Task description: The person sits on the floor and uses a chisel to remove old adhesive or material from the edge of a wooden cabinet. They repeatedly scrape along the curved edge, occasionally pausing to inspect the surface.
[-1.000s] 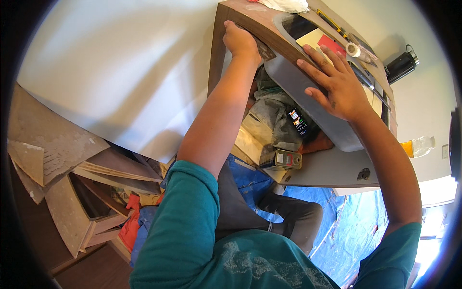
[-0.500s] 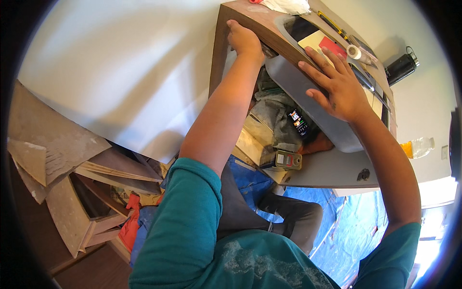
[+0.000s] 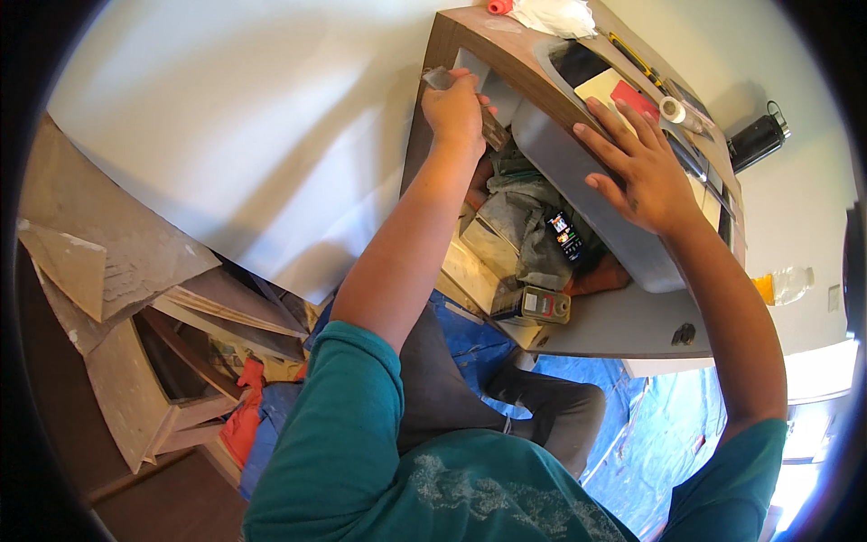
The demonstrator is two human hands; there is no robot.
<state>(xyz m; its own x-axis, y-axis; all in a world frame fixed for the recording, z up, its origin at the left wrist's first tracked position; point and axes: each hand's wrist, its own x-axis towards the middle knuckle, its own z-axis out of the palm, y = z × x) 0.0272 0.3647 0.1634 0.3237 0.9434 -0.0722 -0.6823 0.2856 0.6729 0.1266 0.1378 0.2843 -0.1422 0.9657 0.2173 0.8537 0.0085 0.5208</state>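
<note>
My left hand (image 3: 454,110) is closed round a narrow brown-and-grey block (image 3: 494,134), held at the upper left corner of a wooden cabinet (image 3: 499,56). Both ends of the block stick out past my fingers; whether its face touches the wood is hidden. My right hand (image 3: 643,172) is open, fingers spread, and lies against the cabinet's front edge beside the sink cutout. Beneath it hangs the grey underside of a sink basin (image 3: 587,190). In the open cabinet sit a lit phone (image 3: 564,235), grey cloths (image 3: 517,215) and a rectangular metal can (image 3: 545,304).
On the countertop lie a yellow-black utility knife (image 3: 636,54), a white cloth (image 3: 555,16), a red card (image 3: 634,98) and a white roll (image 3: 673,109). A black bottle (image 3: 757,135) stands at the far right. Wooden panels (image 3: 117,244) lean at left; blue tarp (image 3: 623,406) covers floor.
My left hand has come down from the cabinet's corner edge, bringing the block into clearer view. The right hand stays spread on the front edge. The whole view has shifted slightly.
</note>
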